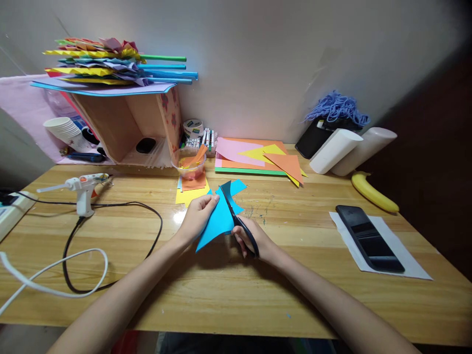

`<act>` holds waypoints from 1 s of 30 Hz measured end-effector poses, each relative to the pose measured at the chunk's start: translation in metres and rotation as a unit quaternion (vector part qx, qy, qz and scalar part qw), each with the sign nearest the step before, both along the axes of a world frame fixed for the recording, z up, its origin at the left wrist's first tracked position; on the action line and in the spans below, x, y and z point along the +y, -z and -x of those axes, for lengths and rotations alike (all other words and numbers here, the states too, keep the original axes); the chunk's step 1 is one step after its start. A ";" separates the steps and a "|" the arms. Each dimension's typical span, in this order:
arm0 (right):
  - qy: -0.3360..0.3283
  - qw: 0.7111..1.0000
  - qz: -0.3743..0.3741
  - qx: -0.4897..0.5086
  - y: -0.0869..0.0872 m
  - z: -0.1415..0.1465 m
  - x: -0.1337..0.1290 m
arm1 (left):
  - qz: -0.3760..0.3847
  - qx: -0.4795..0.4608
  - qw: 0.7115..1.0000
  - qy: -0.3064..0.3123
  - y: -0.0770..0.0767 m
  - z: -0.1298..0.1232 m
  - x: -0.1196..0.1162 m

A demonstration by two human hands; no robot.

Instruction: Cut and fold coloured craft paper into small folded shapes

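The wooden table point(177, 305) is the largest thing here, its left side cut off by the frame. At its back left stands an open box point(170, 110), a dark oval object inside it too dim to name. On top lies a bundle of folded paper flowers point(92, 64), so closely layered that single ones are hard to tell apart. Near the wall, a stack of coloured sheets point(239, 162) is partly covered by loose triangular pieces. Over the table's middle is the blue paper point(217, 219); whether the portion beyond the blades is severed cannot be told. The left hand point(199, 216) pinches its left edge, thumb above, fingers hidden underneath. The right hand point(252, 233) is curled round the handles of the black scissors point(233, 214), its fingers partly concealed; how far the blades are parted is unclear. Behind, a clear tub point(177, 161) contains orange and yellow scraps, and the markers point(209, 137) beyond it are partly blocked from view.
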State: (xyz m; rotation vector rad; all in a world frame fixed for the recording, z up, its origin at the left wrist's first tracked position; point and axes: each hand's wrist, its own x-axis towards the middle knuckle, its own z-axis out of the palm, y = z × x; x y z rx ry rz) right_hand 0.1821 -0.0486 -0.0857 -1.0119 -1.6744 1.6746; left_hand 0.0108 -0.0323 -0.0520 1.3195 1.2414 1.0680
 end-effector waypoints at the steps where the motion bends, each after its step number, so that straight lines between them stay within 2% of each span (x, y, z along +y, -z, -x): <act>1: 0.001 1.000 0.001 0.000 0.000 0.001 0.000 | 0.001 0.000 1.000 0.000 0.000 0.000 0.000; 4: 0.011 1.000 0.000 0.002 0.001 0.001 0.000 | 0.007 -0.006 1.000 0.004 0.002 0.000 0.000; 11: 0.095 0.996 0.000 0.004 -0.003 -0.004 0.010 | -0.002 0.021 1.000 0.022 -0.003 0.005 0.003; 14: 0.153 0.988 -0.017 -0.030 -0.009 -0.015 0.021 | -0.023 0.118 0.993 0.012 -0.004 0.020 0.012; 16: 0.202 0.975 -0.051 -0.075 -0.010 -0.026 0.030 | -0.045 0.236 0.971 -0.022 -0.001 0.031 0.018; 18: 0.246 0.952 -0.121 -0.138 -0.010 -0.038 0.040 | -0.048 0.343 0.937 -0.052 0.004 0.040 0.021; 21: 0.297 0.877 -0.249 -0.284 -0.006 -0.057 0.055 | -0.055 0.422 0.902 -0.069 0.014 0.041 0.020; 23: 0.322 0.830 -0.268 -0.369 -0.002 -0.066 0.063 | -0.051 0.456 0.887 -0.061 0.020 0.038 0.016; 25: 0.339 0.795 -0.259 -0.432 0.003 -0.071 0.069 | -0.032 0.477 0.877 -0.051 0.022 0.034 0.013; 27: 0.344 0.774 -0.253 -0.468 0.007 -0.074 0.073 | -0.010 0.479 0.877 -0.044 0.021 0.031 0.011; 30: 0.344 0.758 -0.271 -0.484 0.012 -0.075 0.076 | 0.018 0.466 0.884 -0.037 0.020 0.034 0.012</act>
